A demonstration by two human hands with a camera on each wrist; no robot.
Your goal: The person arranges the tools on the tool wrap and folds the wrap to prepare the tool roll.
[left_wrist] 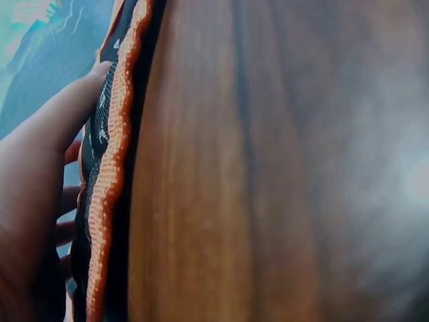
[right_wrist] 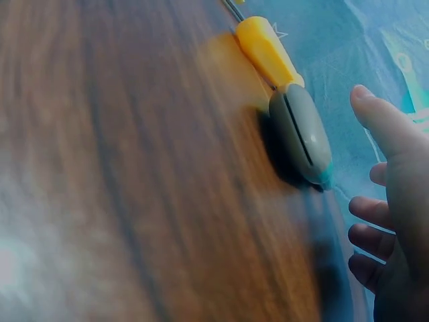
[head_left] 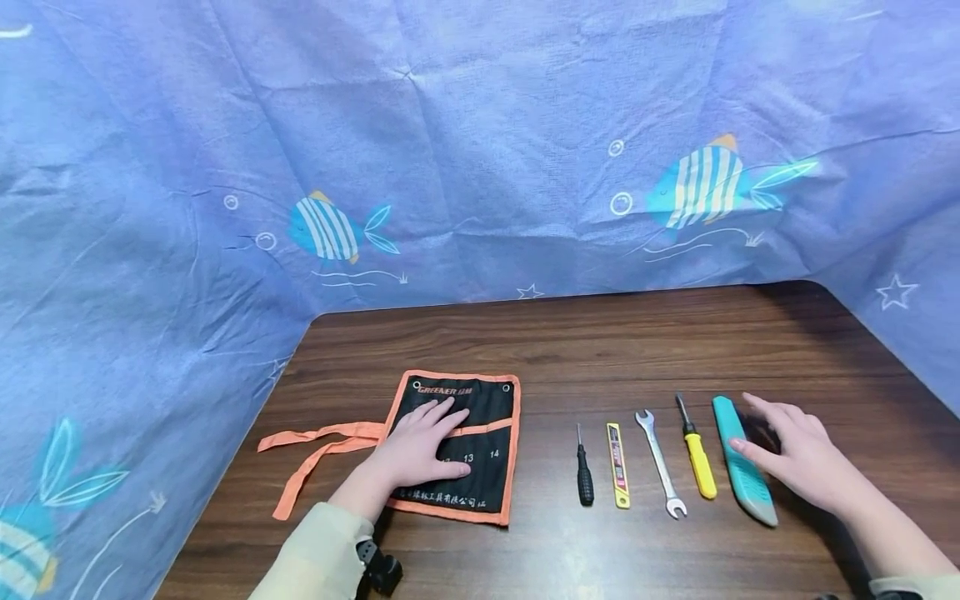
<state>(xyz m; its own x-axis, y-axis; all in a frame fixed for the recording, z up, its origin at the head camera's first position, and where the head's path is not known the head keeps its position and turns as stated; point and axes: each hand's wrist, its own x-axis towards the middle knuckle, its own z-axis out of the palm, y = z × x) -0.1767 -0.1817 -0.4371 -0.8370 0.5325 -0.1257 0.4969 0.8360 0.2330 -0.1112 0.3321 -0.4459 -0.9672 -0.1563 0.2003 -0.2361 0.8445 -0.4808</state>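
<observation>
My left hand (head_left: pixel 427 442) rests with spread fingers on a black tool pouch (head_left: pixel 491 483) with orange edging, which lies flat on the table. White numbers and lettering show on the pouch, and two orange ties (head_left: pixel 322 446) trail off to its left. At the right, my right hand (head_left: pixel 806 454) hovers beside a teal utility knife (head_left: pixel 742 467) with a grey end, its fingers loosely spread and holding nothing. The thumb overlaps the knife's edge in the head view, while the right wrist view shows a gap between thumb and knife (right_wrist: pixel 299 134).
Left of the knife lie a yellow-handled screwdriver (head_left: pixel 699 467), an open-ended wrench (head_left: pixel 660 467), a slim yellow labelled case (head_left: pixel 618 467) and a small black screwdriver (head_left: pixel 585 479), in a row. A blue fish-print cloth (head_left: pixel 480 150) hangs behind the wooden table (head_left: pixel 600 342).
</observation>
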